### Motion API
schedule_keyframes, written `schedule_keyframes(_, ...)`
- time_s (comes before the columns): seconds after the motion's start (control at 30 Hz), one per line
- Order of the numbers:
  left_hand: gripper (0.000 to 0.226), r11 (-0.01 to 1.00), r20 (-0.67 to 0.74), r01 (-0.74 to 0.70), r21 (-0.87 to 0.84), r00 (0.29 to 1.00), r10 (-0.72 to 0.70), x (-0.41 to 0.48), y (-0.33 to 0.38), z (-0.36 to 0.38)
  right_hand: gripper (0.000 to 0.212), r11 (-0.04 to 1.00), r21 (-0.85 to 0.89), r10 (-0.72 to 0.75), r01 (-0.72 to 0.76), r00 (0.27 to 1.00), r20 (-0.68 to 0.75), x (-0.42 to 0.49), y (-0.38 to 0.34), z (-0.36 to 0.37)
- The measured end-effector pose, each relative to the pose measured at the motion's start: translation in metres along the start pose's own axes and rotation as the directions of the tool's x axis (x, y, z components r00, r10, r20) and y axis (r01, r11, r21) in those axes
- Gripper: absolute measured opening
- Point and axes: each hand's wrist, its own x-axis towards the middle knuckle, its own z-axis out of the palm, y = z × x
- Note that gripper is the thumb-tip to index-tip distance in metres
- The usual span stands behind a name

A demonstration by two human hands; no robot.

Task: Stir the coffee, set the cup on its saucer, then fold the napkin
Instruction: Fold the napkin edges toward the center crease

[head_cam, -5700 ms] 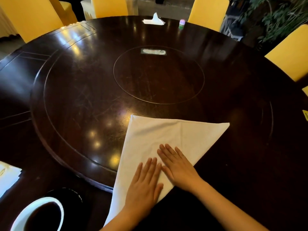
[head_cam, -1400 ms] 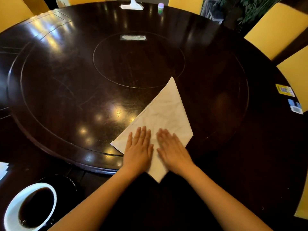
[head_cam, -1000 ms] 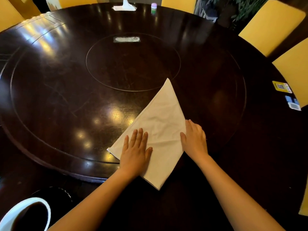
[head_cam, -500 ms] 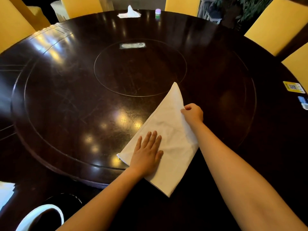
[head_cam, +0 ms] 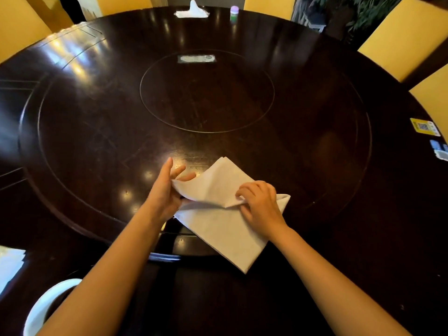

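A white cloth napkin (head_cam: 218, 229) lies folded on the dark round table (head_cam: 97, 141), straddling the raised turntable's front edge. Its far point is turned back toward me, and the top flap stands off the layer below. My right hand (head_cam: 260, 204) pinches that turned-back tip. My left hand (head_cam: 167, 190) holds the flap's left corner with its fingers spread. The white coffee cup (head_cam: 41, 309) shows at the bottom left, mostly hidden behind my left forearm; its saucer cannot be made out.
White paper (head_cam: 9, 265) lies at the left edge. A tissue holder (head_cam: 191, 12) and small bottle (head_cam: 234, 11) stand at the far side. Stickers (head_cam: 425, 127) mark the right rim. Yellow chairs (head_cam: 402, 37) ring the table.
My right hand pulled the napkin's far point back toward me. My left hand lifted from pressing flat and took the flap's left corner.
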Motion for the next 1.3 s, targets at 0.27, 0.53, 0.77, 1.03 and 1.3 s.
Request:
schedule_keyframes(0.27, 0.033, 0.896, -0.161, -0.053, 0.441, 0.977, 0.138, -0.014, -0.005, -0.004, 0.010, 0.926, 0.022, 0.377, -0.377, 0.926, 0.022, -0.025, 0.048, -0.041)
schedule_keyframes(0.53, 0.028, 0.980, -0.148, -0.150, 0.131, 0.975, 0.169, -0.015, 0.031, 0.039, 0.013, 0.780, 0.213, 0.603, -0.589, 0.798, -0.002, -0.022, 0.055, -0.052)
schedule_keyframes(0.77, 0.023, 0.900, -0.179, -0.084, 0.428, 0.968, 0.176, 0.002, 0.017, 0.047, 0.003, 0.696, 0.215, 0.695, -0.685, 0.718, 0.036, -0.024, 0.056, -0.051)
schedule_keyframes(1.03, 0.019, 0.685, -0.209, -0.012, 0.728, 0.949, 0.238, 0.004, -0.027, 0.001, 0.008, 0.766, 0.171, 0.625, -0.619, 0.780, 0.027, -0.032, 0.076, -0.049)
schedule_keyframes(1.3, 0.025, 0.343, -0.042, -0.117, 0.932, 0.905, 0.423, -0.009, -0.037, 0.007, 0.012, 0.836, 0.104, 0.531, -0.539, 0.842, 0.092, -0.037, 0.086, -0.060)
